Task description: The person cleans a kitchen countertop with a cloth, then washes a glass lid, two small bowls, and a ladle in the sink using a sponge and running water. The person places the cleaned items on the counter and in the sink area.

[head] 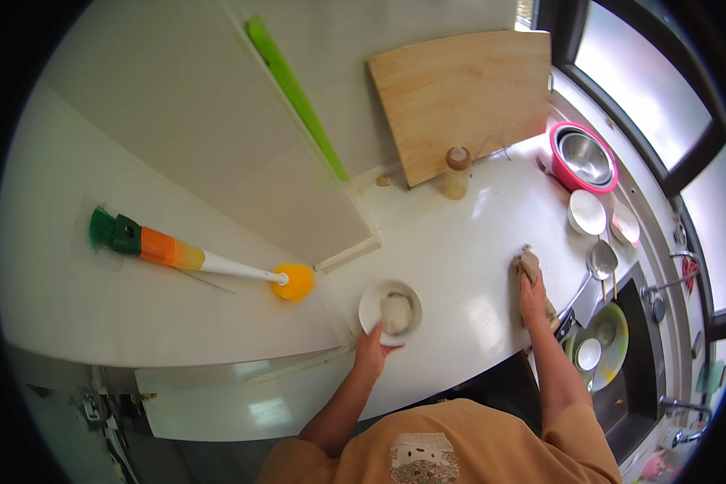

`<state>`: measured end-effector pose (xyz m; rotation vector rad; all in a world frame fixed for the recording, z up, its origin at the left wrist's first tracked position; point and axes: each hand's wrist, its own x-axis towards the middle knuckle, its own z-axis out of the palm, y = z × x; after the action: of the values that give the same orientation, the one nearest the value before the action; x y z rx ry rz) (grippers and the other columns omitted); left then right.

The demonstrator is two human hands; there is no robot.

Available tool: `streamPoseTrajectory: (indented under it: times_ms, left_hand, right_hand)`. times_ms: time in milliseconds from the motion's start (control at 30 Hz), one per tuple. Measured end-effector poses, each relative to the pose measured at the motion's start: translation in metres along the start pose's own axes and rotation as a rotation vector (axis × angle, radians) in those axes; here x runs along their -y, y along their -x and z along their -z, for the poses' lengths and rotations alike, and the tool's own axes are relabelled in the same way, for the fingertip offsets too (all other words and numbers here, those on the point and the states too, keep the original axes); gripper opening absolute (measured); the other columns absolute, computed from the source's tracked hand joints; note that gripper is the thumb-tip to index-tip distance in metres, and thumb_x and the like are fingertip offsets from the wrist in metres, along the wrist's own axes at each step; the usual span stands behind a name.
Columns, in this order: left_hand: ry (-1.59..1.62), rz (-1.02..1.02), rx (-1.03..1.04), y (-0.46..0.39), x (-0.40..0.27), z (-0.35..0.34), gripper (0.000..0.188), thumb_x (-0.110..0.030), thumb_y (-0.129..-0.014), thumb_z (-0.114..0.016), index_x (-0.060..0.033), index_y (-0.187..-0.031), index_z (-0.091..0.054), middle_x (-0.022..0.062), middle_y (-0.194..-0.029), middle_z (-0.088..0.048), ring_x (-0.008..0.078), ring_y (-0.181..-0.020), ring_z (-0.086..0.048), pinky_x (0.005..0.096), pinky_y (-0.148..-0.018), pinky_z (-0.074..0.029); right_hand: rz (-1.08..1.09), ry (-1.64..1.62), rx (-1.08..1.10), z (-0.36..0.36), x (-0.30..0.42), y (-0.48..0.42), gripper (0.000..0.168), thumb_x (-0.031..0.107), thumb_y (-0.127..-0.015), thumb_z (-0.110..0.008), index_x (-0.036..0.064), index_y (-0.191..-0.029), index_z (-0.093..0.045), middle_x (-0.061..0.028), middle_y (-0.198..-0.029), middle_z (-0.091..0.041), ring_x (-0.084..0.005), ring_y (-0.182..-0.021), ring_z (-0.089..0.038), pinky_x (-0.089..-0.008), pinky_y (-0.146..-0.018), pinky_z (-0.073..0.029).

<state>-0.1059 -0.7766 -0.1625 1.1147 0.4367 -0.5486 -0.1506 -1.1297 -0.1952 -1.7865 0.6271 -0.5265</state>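
My left hand grips the near rim of a white bowl over the white countertop. Inside the bowl is a pale, rounded lump that I cannot identify; whether the bowl rests on the counter or is lifted is unclear. To the right, my right hand is closed on a crumpled brown cloth against the counter. Close to that hand, a knife with a black handle lies by the sink's edge.
A wooden board leans on the back wall behind a capped bottle. At right are a pink-rimmed basin, white bowl, ladle and dark sink holding a green basin. Leftward lies a yellow-headed brush.
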Motion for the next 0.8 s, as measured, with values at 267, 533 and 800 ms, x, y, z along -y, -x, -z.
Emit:
streamPoseTrajectory:
  times_ms: [267,533,800]
  left_hand:
    - [-0.271,0.163,-0.135,0.111,-0.006,0.037,0.045,-0.027,-0.093,-0.046,0.0012,-0.127,-0.041,0.0143,-0.114,-0.054,0.0227,-0.101,-0.057,0.0350,-0.084,-0.046]
    - [-0.057,-0.017,-0.327,0.107,0.013,0.033,0.048,-0.025,-0.093,-0.046,0.0034,-0.130,-0.037,0.0153,-0.117,-0.052,0.0234,-0.103,-0.055,0.0351,-0.082,-0.047]
    - [-0.182,-0.001,-0.112,0.038,0.005,-0.030,0.044,-0.026,-0.095,-0.040,0.0023,-0.129,-0.035,0.0186,-0.111,-0.054,0.0267,-0.087,-0.062,0.0345,-0.061,-0.056]
  right_hand:
    - [0.635,0.284,0.644,-0.209,0.070,0.069,0.035,0.013,-0.064,-0.068,0.007,-0.098,-0.058,-0.0141,-0.095,-0.054,-0.0326,-0.089,-0.051,-0.0434,-0.077,-0.043]
    - [0.946,0.722,0.805,-0.281,0.074,0.041,0.048,0.032,-0.082,-0.055,0.015,-0.127,-0.048,-0.0085,-0.137,-0.037,-0.0278,-0.132,-0.026,-0.0529,-0.108,-0.017]
    - [0.523,0.862,0.405,-0.153,0.020,-0.079,0.048,0.029,-0.084,-0.052,0.014,-0.130,-0.046,-0.0085,-0.141,-0.034,-0.0283,-0.134,-0.025,-0.0522,-0.109,-0.014]
